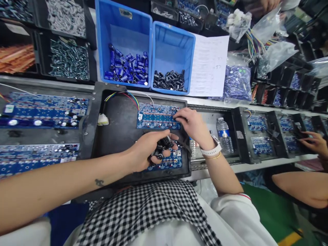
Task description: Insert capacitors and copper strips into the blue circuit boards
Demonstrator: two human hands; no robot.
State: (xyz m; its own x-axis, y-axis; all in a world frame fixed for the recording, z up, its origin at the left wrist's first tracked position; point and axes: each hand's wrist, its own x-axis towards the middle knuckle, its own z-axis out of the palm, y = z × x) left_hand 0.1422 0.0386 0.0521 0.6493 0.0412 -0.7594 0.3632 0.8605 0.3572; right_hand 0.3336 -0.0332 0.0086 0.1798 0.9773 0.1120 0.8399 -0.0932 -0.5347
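My left hand (145, 148) is curled palm-up around several black cylindrical capacitors (166, 142). It hovers over the lower blue circuit board (175, 161) and hides much of it. My right hand (191, 123), with a white band on the wrist, has its thumb and fingertips pinched at the right end of the upper circuit board (156, 118). Whatever lies between those fingertips is hidden. Both boards lie in a black tray (115, 143). Coloured wires (132, 99) run from the upper board's left end over the tray's back edge.
Behind the tray stand a blue bin (124, 30) of blue capacitors and another blue bin (173, 39) of black ones. A printed sheet (208, 65) lies beside them. A water bottle (224, 135) is to the right. Farther right, another person's hand (314, 141) is over boards.
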